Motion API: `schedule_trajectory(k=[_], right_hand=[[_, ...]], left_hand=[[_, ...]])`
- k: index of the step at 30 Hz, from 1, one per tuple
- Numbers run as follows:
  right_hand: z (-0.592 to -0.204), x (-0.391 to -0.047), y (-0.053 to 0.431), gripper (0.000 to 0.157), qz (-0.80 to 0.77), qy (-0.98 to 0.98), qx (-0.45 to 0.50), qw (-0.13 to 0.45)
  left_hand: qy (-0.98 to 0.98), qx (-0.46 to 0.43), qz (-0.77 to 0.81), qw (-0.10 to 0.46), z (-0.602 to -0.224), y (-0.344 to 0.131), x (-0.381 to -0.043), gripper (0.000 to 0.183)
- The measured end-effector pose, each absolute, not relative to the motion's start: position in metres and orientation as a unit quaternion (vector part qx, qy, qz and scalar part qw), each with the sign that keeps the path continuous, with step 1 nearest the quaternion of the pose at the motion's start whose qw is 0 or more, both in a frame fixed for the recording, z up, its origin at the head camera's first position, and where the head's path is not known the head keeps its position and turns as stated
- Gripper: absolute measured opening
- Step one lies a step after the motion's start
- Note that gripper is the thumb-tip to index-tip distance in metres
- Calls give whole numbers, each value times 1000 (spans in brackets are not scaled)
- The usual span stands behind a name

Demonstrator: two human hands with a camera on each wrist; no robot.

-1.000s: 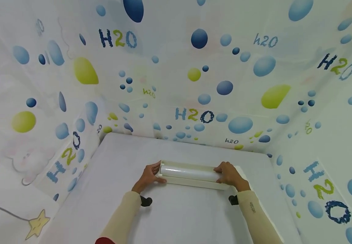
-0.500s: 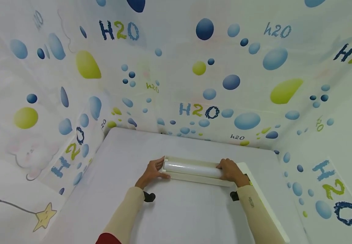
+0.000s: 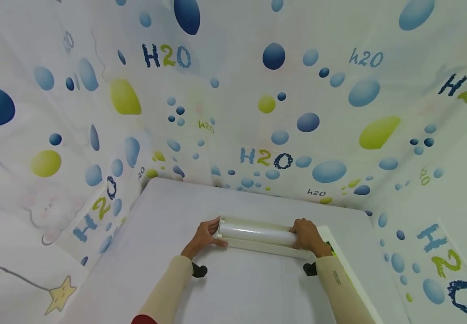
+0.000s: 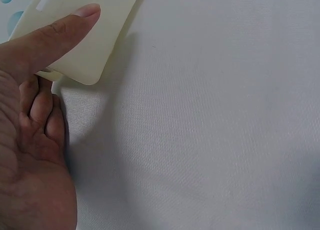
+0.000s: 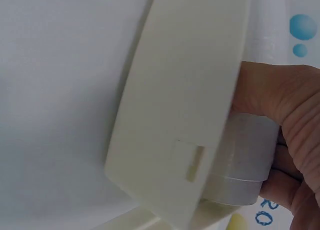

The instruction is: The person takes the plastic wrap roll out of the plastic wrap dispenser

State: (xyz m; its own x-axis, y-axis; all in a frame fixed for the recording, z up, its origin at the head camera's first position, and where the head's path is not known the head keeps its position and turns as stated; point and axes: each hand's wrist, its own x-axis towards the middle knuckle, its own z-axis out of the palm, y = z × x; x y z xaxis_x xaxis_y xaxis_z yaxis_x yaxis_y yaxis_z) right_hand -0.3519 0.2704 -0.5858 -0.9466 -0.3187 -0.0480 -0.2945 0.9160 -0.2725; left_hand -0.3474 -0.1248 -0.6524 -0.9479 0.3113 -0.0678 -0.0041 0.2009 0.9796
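Note:
A long cream plastic dispenser box sits on the white-covered table, its top side uncovered. Inside lies a shiny, translucent white roll, which looks like wrapping film. My left hand grips the box's left end, thumb on the front wall and fingers behind, as the left wrist view also shows. Near the other end, my right hand holds the roll; in the right wrist view its thumb goes between roll and box wall. The roll's right end shows there, hidden by the hand in the head view.
A long white piece with a green and black label lies at the right, partly beneath the right forearm. White tablecloth stretches in front of the box. Curtains printed with bubbles and H2O enclose the table's back and sides.
The head view has shifted slightly. My right fingers have wrapped further round the roll's right end, and more of the labelled white piece shows. The left hand keeps its grip on the box.

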Motion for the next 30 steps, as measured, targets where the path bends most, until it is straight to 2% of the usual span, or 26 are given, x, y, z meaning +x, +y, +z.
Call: schedule_trajectory(k=[8,14,21,30], right_hand=[[-573,-350,270,55,-145,977,-149,46],[-578,-344,275,55,-180,972,-141,52],[-572,-346,281,54,-194,970,-142,29],[-558,-352,284,59,-200,970,-139,18]], left_hand=[[756,107,634,121,-655,-126,-341,104],[764,103,626,119,-663,-127,-334,104],[765,117,625,100,-662,-127,-339,108],[739,117,652,123,-659,-129,-345,109]])
